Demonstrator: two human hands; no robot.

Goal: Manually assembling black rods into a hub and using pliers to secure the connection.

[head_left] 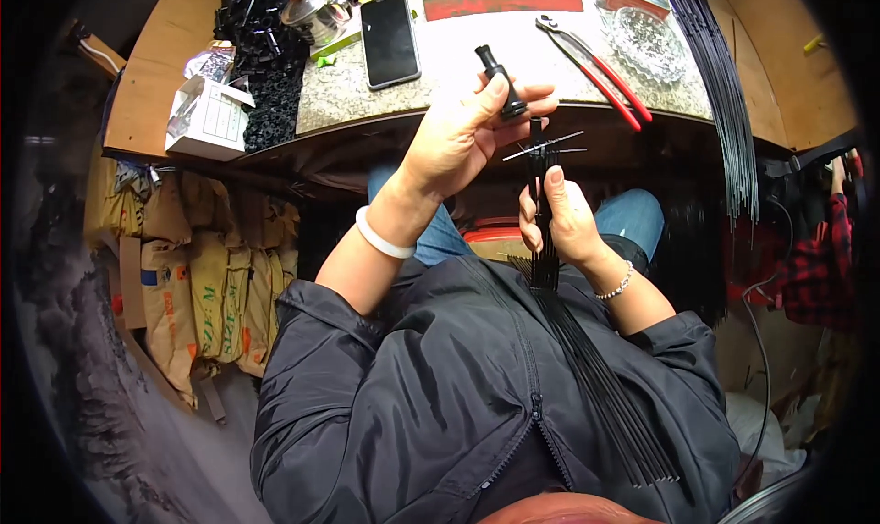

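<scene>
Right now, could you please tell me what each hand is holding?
Left hand: closed on a small black spool-shaped part.
Right hand: closed around a bundle of thin black rods.

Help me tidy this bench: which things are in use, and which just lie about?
In use: small black plastic spool-shaped piece in left hand; bundle of thin black rods in right hand.

Lying about: black smartphone; red-handled pliers; white cardboard box.

rod bundle (596, 377) lower end hidden by jacket (440, 405)
</scene>
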